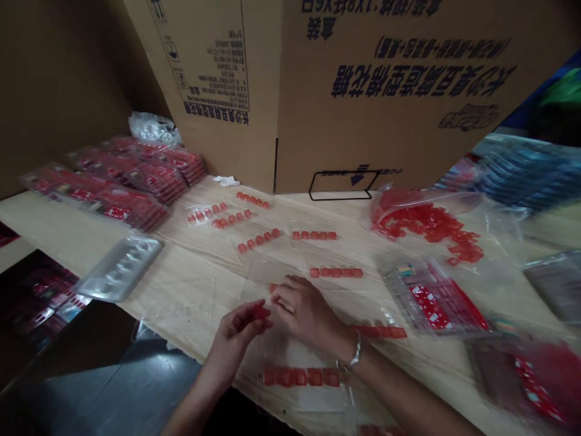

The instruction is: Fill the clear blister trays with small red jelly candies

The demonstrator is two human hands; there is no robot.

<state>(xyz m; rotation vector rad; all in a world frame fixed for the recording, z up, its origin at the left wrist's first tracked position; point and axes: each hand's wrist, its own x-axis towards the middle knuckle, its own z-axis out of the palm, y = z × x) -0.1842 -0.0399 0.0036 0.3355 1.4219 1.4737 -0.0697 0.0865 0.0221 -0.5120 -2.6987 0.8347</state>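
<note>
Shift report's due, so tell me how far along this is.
Looks done: wrapped red packs stacked at the back left, and rows of red pieces laid out on the wooden table. In hand: the left hand pinches a red piece, the right hand beside it. Left: a loose heap in a clear plastic bag.

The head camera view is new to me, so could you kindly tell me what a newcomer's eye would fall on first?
Rows of small translucent red squares stand out across the pale wooden table, with a heap of them in a clear zip bag at right. In front, the left hand pinches a red piece beside the braceleted right hand. Behind, a large printed cardboard carton fills the top.
</note>
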